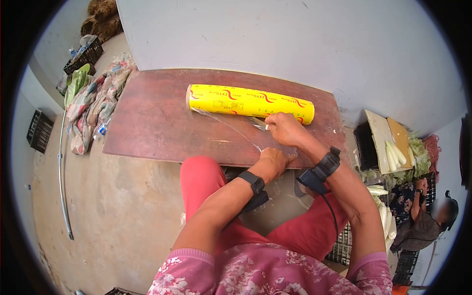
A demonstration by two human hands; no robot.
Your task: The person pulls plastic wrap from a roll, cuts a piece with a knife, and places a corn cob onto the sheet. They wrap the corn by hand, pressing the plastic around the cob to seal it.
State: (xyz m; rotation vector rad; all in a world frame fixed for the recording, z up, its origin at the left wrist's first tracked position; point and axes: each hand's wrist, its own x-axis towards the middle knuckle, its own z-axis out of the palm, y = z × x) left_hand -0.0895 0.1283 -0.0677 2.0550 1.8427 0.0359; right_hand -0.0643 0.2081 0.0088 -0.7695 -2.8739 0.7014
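Note:
A yellow roll of plastic film (250,102) with red and black print lies across the reddish-brown table (147,113). Clear film (228,129) stretches from its left end down toward the table's front edge. My left hand (273,162) is closed on the film there, fingers pressed together. Just below the roll's right half, my right hand (286,129) grips a small knife, whose white handle end and thin blade (256,123) point left, next to the film. Both wrists wear black bands.
Cloth sacks (93,108) and a leafy vegetable (76,84) lie left of the table. A metal pole (62,182) rests on the floor. At right are white vegetables (395,155), black crates (364,146) and a seated person (423,226).

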